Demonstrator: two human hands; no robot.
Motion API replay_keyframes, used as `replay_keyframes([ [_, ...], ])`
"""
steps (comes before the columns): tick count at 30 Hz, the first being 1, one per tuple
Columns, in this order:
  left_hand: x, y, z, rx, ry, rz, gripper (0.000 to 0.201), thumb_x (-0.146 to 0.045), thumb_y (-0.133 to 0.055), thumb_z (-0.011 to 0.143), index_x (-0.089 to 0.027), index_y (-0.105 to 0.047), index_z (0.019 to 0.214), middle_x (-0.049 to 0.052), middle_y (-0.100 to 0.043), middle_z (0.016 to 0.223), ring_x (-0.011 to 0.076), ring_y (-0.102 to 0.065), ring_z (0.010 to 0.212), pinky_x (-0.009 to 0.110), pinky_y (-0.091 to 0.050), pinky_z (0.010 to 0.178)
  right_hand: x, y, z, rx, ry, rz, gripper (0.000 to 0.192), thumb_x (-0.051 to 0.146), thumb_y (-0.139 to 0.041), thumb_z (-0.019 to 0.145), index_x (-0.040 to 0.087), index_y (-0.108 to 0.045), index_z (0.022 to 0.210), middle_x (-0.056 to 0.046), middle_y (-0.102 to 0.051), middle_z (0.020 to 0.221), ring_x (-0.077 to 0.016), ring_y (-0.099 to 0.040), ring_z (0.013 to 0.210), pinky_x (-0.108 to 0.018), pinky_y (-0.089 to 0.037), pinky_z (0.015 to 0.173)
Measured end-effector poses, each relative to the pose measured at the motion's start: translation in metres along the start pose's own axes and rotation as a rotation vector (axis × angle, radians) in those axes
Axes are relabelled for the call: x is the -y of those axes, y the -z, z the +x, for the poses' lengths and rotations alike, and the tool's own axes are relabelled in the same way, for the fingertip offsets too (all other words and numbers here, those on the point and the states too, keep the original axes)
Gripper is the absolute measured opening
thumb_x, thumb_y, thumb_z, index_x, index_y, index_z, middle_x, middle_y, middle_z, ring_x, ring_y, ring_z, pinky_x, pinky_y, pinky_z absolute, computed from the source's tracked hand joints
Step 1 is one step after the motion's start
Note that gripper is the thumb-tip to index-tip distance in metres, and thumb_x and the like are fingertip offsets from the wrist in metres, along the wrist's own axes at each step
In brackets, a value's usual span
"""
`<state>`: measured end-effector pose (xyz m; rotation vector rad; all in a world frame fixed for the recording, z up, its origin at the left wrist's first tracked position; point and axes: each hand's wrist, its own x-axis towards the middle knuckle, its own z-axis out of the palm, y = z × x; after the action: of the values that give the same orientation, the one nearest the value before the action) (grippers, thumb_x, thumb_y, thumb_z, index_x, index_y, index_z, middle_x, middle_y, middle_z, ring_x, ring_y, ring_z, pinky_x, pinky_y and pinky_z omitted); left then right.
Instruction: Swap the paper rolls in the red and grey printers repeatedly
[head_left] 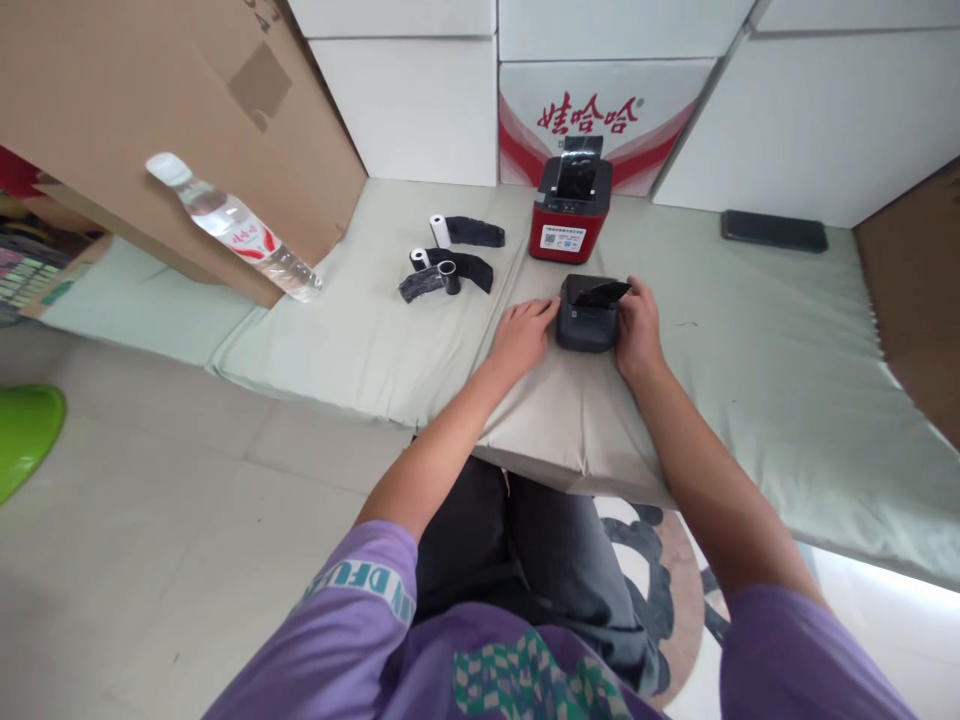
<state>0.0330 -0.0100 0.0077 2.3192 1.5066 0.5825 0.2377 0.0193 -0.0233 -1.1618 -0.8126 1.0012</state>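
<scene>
A small black printer (588,332) sits on the pale green cloth, a dark strip (600,293) sticking out of its top. My left hand (523,335) lies at its left side, fingers stretched out, fingertips touching its edge. Around the right side curl the fingers of my right hand (639,328), close to the end of the strip; some of its fingertips are hidden. Just behind stands a red and black printer (568,232) with a white label on its front and another dark strip (579,165) rising from its top.
Left of the printers lie several small paper rolls (440,232) with dark strips unrolled. A clear water bottle (232,225) is farther left by a cardboard box (187,110). White boxes (405,110) line the back. At right lies a dark flat phone-like object (774,231).
</scene>
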Motion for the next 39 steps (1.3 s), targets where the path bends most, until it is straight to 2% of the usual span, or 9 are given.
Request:
replay_keyframes([
  [5,0.0,0.0,0.001,-0.01,0.004,-0.022,0.072,0.0,-0.039,0.095,-0.023,-0.061,0.16,0.011,-0.066,0.161,0.0287,-0.058,0.152,0.049,-0.043,0.131,-0.002,-0.004,0.0,-0.013,-0.012,-0.007,0.066,0.056,-0.071,0.076,0.03,-0.06,0.136,-0.006,-0.067,0.148,-0.0292,-0.064,0.145,-0.05,-0.049,0.129],
  [9,-0.001,-0.003,0.001,-0.038,0.03,-0.047,0.07,0.001,-0.041,0.096,-0.022,-0.063,0.158,0.012,-0.067,0.16,0.0291,-0.06,0.15,0.048,-0.043,0.131,-0.003,-0.001,0.0,0.016,0.002,-0.057,0.065,0.065,-0.066,0.083,0.029,-0.061,0.136,-0.008,-0.068,0.148,-0.0297,-0.061,0.148,-0.051,-0.049,0.128],
  [14,-0.001,-0.002,0.002,-0.059,0.044,-0.071,0.065,-0.001,-0.044,0.098,-0.02,-0.065,0.156,0.012,-0.07,0.156,0.0285,-0.062,0.148,0.046,-0.043,0.13,0.0,0.004,0.0,-0.008,0.002,-0.041,0.061,0.063,-0.069,0.081,0.03,-0.06,0.132,-0.007,-0.07,0.143,-0.0281,-0.064,0.144,-0.05,-0.053,0.124],
  [17,-0.001,0.0,0.003,-0.078,0.064,-0.084,0.062,-0.004,-0.045,0.1,-0.023,-0.067,0.155,0.01,-0.071,0.154,0.0274,-0.064,0.144,0.045,-0.045,0.127,0.002,0.006,0.0,0.005,0.017,-0.043,0.062,0.066,-0.068,0.083,0.03,-0.06,0.133,-0.009,-0.069,0.146,-0.0291,-0.064,0.144,-0.05,-0.055,0.12],
  [25,-0.001,0.001,0.004,-0.099,0.094,-0.082,0.057,-0.007,-0.045,0.102,-0.026,-0.068,0.151,0.009,-0.074,0.144,0.0251,-0.065,0.139,0.042,-0.048,0.12,0.004,0.006,-0.002,-0.016,0.005,-0.011,0.063,0.06,-0.073,0.079,0.03,-0.055,0.132,-0.008,-0.071,0.14,-0.0274,-0.07,0.136,-0.049,-0.053,0.121],
  [28,0.0,0.002,0.005,-0.15,0.167,-0.09,0.054,-0.009,-0.047,0.102,-0.022,-0.066,0.151,0.011,-0.074,0.144,0.0256,-0.064,0.139,0.042,-0.048,0.12,0.004,0.006,-0.002,-0.011,0.009,-0.02,0.062,0.062,-0.071,0.08,0.031,-0.055,0.131,-0.007,-0.071,0.14,-0.0274,-0.07,0.135,-0.05,-0.054,0.12],
  [31,0.001,0.003,0.007,-0.207,0.24,-0.101,0.041,-0.011,-0.052,0.102,-0.02,-0.07,0.139,0.012,-0.076,0.139,0.0257,-0.067,0.134,0.041,-0.049,0.117,0.003,0.006,-0.001,-0.017,0.022,-0.031,0.061,0.065,-0.07,0.081,0.032,-0.056,0.13,-0.007,-0.071,0.139,-0.0272,-0.071,0.133,-0.051,-0.055,0.119],
  [35,0.004,0.0,0.009,-0.219,0.232,-0.098,0.018,-0.018,-0.057,0.104,-0.022,-0.073,0.113,0.01,-0.078,0.126,0.0255,-0.071,0.122,0.041,-0.05,0.109,0.002,0.006,0.0,-0.007,0.031,-0.035,0.064,0.067,-0.072,0.077,0.03,-0.057,0.127,-0.008,-0.071,0.137,-0.0281,-0.071,0.132,-0.051,-0.054,0.12],
  [39,0.006,-0.002,0.01,-0.204,0.188,-0.115,0.014,-0.021,-0.058,0.106,-0.023,-0.072,0.102,0.009,-0.078,0.119,0.0243,-0.071,0.113,0.041,-0.05,0.105,-0.001,0.008,0.001,0.004,0.066,-0.095,0.062,0.069,-0.071,0.08,0.031,-0.058,0.128,-0.007,-0.071,0.137,-0.0292,-0.07,0.132,-0.055,-0.052,0.123],
])
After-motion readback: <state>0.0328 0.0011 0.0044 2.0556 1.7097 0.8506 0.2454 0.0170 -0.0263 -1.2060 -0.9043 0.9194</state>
